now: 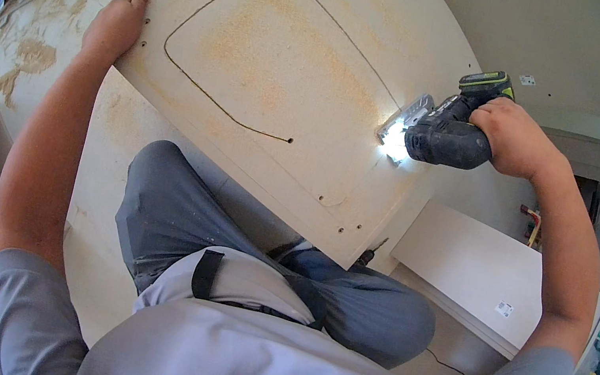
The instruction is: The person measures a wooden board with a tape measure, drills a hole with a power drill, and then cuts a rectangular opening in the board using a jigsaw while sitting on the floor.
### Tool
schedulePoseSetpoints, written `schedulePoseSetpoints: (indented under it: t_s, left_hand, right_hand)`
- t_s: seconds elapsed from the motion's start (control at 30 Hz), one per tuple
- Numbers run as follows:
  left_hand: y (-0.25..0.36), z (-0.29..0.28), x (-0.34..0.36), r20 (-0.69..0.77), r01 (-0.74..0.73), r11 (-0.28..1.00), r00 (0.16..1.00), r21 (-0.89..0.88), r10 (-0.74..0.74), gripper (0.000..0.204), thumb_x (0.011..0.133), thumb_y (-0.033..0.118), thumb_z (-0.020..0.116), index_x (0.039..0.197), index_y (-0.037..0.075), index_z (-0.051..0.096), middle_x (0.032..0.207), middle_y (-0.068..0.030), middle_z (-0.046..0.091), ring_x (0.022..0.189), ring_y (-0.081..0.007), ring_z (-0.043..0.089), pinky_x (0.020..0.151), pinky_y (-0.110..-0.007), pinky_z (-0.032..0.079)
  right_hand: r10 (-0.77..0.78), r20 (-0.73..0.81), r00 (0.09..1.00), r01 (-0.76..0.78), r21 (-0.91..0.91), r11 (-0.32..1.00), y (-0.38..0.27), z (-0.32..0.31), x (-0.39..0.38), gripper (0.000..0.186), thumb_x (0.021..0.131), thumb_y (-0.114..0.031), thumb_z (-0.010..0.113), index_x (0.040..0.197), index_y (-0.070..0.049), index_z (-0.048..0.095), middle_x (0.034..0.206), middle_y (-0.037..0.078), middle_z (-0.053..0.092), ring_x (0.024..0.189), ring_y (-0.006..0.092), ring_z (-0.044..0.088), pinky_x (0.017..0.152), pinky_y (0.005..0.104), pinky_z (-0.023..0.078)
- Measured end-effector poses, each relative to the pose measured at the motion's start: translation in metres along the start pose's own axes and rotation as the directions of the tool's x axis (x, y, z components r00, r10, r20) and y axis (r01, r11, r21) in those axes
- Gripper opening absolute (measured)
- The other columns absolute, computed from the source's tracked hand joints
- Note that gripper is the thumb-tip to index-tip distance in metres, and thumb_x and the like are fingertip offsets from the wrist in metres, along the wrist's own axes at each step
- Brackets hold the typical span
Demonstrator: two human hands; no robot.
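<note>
Clothing: light grey short-sleeved shirt (268, 367); blue-grey trousers (175, 214), faintly dusted; black strap (206, 274) across the lap. Forearms and hands bare, no gloves.

white board (474, 270) leaning right | black cable (449, 365) on floor | sawdust (35, 52) left

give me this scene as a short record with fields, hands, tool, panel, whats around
left hand: left hand grips the far left edge of the board
right hand: right hand wrapped round the handle of the jigsaw
tool: black jigsaw, green-topped, work light on, foot on the board
panel: pale board dusted with sawdust, a curved cut line running through it, small holes near its edges
support: board rests over the person's raised knee in grey trousers
around: white panel at right, sawdust-covered surface at left
</note>
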State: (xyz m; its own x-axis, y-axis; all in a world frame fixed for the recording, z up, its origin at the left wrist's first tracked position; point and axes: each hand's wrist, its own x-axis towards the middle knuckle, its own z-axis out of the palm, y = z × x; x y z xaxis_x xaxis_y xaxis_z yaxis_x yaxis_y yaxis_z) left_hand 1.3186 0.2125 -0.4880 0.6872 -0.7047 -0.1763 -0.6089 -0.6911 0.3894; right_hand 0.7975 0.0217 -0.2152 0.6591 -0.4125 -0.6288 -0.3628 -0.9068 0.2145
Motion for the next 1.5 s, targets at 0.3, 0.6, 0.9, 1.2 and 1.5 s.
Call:
schedulePoseSetpoints:
  t_s: [0.3,0.6,0.9,1.2,1.5]
  left_hand:
    - [0.005,-0.007,-0.003,0.019,-0.021,1.000,1.000,-0.013,0.021,0.075,0.108,0.061,0.030,0.122,0.000,0.070,0.124,-0.0324,0.067,0.123,-0.0485,0.061,0.108,-0.054,0.044]
    - [0.001,-0.006,0.003,0.009,-0.046,0.999,0.999,-0.020,0.046,0.074,0.108,0.061,0.030,0.124,0.001,0.070,0.125,-0.0316,0.067,0.123,-0.0480,0.061,0.108,-0.054,0.044]
    - [0.006,-0.010,0.004,0.010,0.013,1.000,1.000,0.028,-0.013,0.074,0.108,0.061,0.029,0.125,0.003,0.071,0.127,-0.0293,0.068,0.125,-0.0455,0.062,0.109,-0.054,0.044]
    - [0.005,-0.011,0.014,0.024,-0.017,1.000,1.000,0.004,0.017,0.074,0.108,0.060,0.029,0.125,0.001,0.069,0.125,-0.0314,0.068,0.123,-0.0466,0.062,0.109,-0.054,0.043]
    - [0.001,-0.011,0.020,0.025,-0.044,0.999,0.999,-0.016,0.044,0.072,0.108,0.059,0.029,0.125,0.001,0.069,0.126,-0.0303,0.068,0.123,-0.0453,0.063,0.109,-0.052,0.044]
  right_hand:
    - [-0.025,0.002,1.000,0.025,-0.027,0.999,-0.010,-0.009,-0.003,0.020,0.072,0.006,0.071,0.088,-0.007,0.069,0.099,0.014,0.073,0.106,0.0344,0.068,0.100,0.0440,0.049]
    - [-0.113,-0.030,0.993,0.110,-0.097,0.989,-0.010,-0.007,-0.006,0.022,0.070,0.006,0.072,0.087,-0.007,0.067,0.097,0.013,0.072,0.105,0.0332,0.068,0.101,0.0423,0.049]
    - [-0.086,-0.028,0.996,0.084,-0.063,0.994,-0.020,-0.014,-0.007,0.022,0.069,0.006,0.072,0.085,-0.007,0.067,0.095,0.013,0.072,0.104,0.0330,0.068,0.100,0.0422,0.049]
    - [-0.091,-0.037,0.995,0.090,-0.025,0.996,-0.023,-0.022,-0.008,0.022,0.067,0.006,0.072,0.084,-0.007,0.067,0.095,0.014,0.072,0.103,0.0341,0.068,0.099,0.0421,0.049]
    - [-0.091,-0.010,0.996,0.091,-0.031,0.995,-0.033,-0.030,-0.011,0.022,0.067,0.006,0.072,0.084,-0.007,0.067,0.095,0.013,0.071,0.103,0.0339,0.067,0.099,0.0424,0.050]
